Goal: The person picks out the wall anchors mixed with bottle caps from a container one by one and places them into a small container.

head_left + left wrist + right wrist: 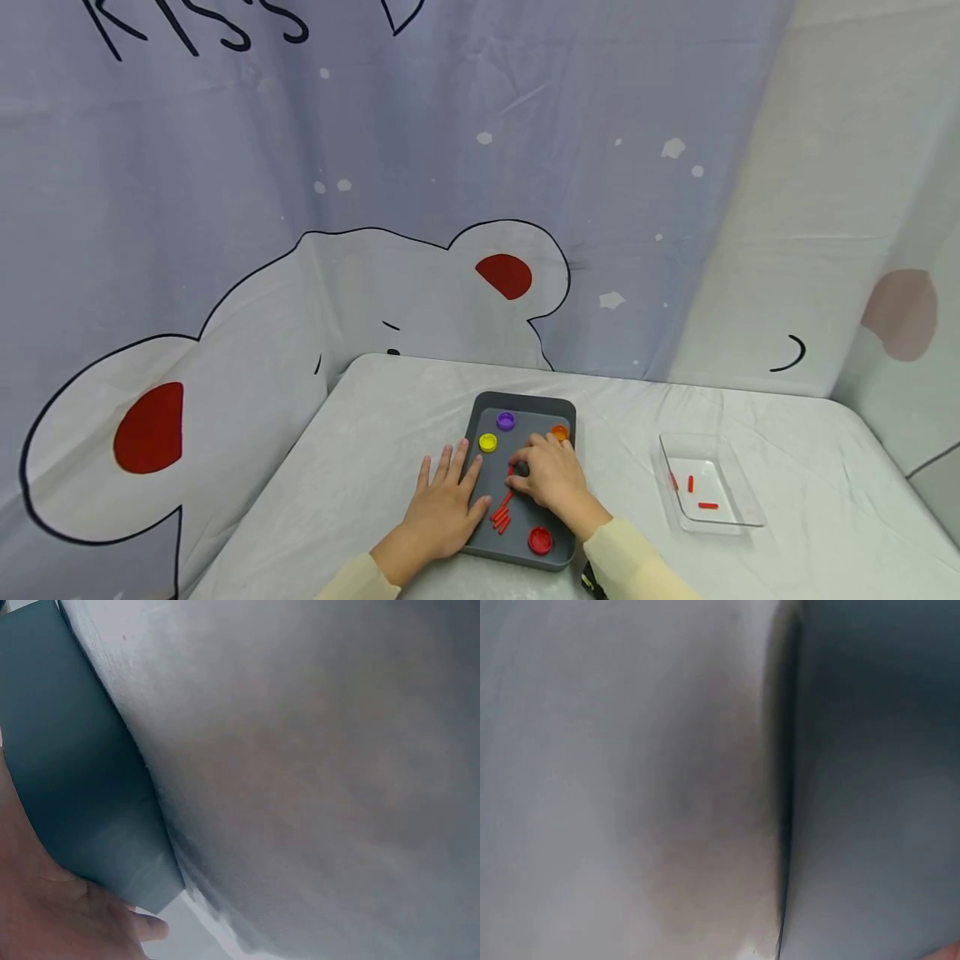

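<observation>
A grey tray (491, 542) lies on the white-covered table. My left hand (442, 512) rests with spread fingers over its left edge; the left wrist view shows that hand beside the tray's outer wall (82, 765). Over the tray's right half, my right hand (553, 479) pinches a red stick (511, 471) between thumb and forefinger. Just below it lies another red stick (507, 498), slanted, with several more red sticks (500, 518) grouped nearer the front. Part of a black round piece (522, 468) shows beneath the right hand. The right wrist view holds mostly tray wall (877, 787).
Small round caps sit in the tray: purple (506, 421), yellow (487, 442), orange (560, 432) and red (540, 540). To the right stands a clear plastic box (723, 527) with a few red sticks (707, 506) inside. A printed curtain (420, 150) hangs behind the table.
</observation>
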`<action>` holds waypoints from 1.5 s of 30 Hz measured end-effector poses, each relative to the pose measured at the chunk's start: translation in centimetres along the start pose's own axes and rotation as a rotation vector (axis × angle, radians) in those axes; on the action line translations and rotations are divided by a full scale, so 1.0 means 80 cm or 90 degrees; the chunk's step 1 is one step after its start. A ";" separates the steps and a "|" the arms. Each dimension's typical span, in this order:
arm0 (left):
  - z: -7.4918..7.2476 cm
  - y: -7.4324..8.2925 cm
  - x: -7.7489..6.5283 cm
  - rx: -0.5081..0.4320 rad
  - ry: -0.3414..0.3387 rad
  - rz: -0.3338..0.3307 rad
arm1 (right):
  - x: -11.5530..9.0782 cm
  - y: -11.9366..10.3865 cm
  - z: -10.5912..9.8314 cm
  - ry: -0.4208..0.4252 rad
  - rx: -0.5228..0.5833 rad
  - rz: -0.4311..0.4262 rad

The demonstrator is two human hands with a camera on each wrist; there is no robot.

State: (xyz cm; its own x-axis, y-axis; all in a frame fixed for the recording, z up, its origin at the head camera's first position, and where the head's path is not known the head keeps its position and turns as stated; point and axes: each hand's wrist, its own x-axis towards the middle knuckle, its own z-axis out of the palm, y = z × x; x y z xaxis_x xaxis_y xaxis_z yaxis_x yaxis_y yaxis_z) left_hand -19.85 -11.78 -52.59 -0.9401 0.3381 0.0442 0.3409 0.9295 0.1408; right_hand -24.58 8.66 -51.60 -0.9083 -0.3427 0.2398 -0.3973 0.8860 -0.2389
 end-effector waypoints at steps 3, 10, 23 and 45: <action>0.001 0.000 0.001 0.000 0.001 -0.001 | 0.000 0.000 0.000 0.001 -0.002 -0.002; 0.001 0.000 0.000 -0.003 -0.002 -0.002 | 0.000 0.004 0.001 0.006 0.009 -0.004; -0.006 0.005 0.000 -0.013 -0.026 -0.012 | -0.011 0.022 -0.006 0.083 0.238 -0.093; -0.010 0.006 -0.003 -0.021 0.002 0.005 | -0.060 0.064 -0.055 0.263 0.363 -0.081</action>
State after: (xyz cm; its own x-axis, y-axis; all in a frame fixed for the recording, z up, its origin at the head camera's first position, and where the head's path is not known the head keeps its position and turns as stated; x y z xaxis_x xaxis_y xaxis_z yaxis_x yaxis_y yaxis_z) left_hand -19.47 -11.53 -51.75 -0.9375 0.3446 0.0489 0.3477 0.9214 0.1734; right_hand -21.66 16.22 -49.84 -0.7721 -0.1863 0.6076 -0.6053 0.5070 -0.6136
